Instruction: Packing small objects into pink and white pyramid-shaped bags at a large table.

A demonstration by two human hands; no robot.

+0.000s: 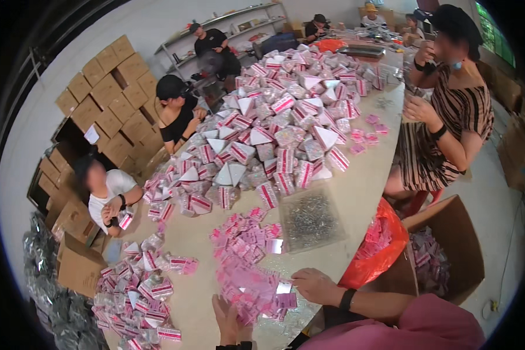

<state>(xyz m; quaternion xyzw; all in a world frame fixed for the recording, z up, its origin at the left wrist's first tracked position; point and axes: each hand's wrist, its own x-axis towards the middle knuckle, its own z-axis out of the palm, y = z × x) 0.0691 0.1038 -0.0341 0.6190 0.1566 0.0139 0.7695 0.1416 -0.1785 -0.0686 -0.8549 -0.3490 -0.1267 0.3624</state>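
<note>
My left hand (228,319) rests open at the near edge of a loose heap of small pink packets (248,256) on the long beige table (361,192). My right hand (316,286), a black band on its wrist, lies at the right side of that heap with its fingers on a small shiny packet (283,287). I cannot tell whether those fingers pinch the packet. A clear flat bag of small metal parts (309,220) lies just beyond the heap.
A big pile of pink-and-white boxes (274,122) fills the table's middle; a smaller pile (134,286) lies at my left. An open carton with a red bag (385,245) stands at right. Several people sit around the table. Stacked cartons (114,93) line the left wall.
</note>
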